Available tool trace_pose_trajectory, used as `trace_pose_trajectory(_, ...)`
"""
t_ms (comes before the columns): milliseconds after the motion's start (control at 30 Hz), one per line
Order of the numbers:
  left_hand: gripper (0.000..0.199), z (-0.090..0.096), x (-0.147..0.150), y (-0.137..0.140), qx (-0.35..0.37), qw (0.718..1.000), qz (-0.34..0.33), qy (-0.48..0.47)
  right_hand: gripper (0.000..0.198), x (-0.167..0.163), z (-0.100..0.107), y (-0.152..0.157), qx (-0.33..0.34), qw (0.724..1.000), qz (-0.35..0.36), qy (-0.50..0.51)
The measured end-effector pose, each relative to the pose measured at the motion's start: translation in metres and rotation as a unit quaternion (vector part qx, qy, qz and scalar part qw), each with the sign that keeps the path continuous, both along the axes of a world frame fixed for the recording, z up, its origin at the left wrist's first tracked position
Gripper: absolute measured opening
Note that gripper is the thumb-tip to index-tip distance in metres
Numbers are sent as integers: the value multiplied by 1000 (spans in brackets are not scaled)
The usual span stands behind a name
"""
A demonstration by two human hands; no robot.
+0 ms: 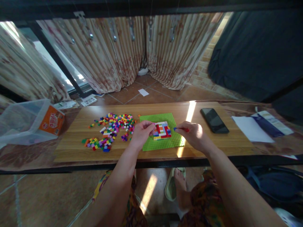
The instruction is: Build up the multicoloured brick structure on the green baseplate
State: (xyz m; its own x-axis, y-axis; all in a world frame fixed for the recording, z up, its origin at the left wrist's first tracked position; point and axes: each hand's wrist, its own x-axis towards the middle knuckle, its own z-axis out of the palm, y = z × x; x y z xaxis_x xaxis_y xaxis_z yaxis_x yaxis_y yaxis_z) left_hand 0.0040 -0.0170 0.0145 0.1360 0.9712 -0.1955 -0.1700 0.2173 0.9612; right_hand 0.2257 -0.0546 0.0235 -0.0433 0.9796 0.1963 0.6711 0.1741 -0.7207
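Note:
A green studded baseplate [157, 146] lies on the wooden board, slightly turned. Near its middle sits a flat patch of building bricks [162, 131] in red, white, blue, yellow and orange. At the patch's left edge my left hand [142, 131] has its thumb and fingers pinched together; whatever is between them is too small to make out. Over the plate's right edge, apart from the patch, my right hand [194, 134] pinches a small blue brick [175, 129] at its fingertips. Something red also shows along those fingers, partly hidden.
Loose coloured bricks [113, 124] are spread left of the plate on the wooden board [71, 138]. A black phone [214, 120] and white papers [252, 128] lie to the right. At far left stands a clear plastic box [26, 121] with an orange label. Sunlight stripes cross the board.

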Motion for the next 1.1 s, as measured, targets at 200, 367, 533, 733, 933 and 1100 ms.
trace_pose_trajectory(200,13,-2,3,-3,11,1000,-13,9,19,-9,-9,0,-2,991,56,-118)
trace_pose_trajectory(367,12,-2,3,-3,7,1000,-9,13,15,-13,-9,4,-7,986,45,-159)
trace_pose_trajectory(533,9,-3,3,-3,21,999,-17,24,13,-19,-11,5,-26,992,20,-125)
trace_pose_trajectory(733,5,-4,3,-4,20,999,-26,33,10,-17,-14,6,-64,998,-17,-22)
trace_pose_trajectory(933,4,-1,4,-5,-6,999,-32,36,26,-11,-15,8,-91,994,-23,57)
trace_pose_trajectory(1100,9,1,5,-5,-9,998,-32,46,30,-16,-24,12,-112,990,-54,61)
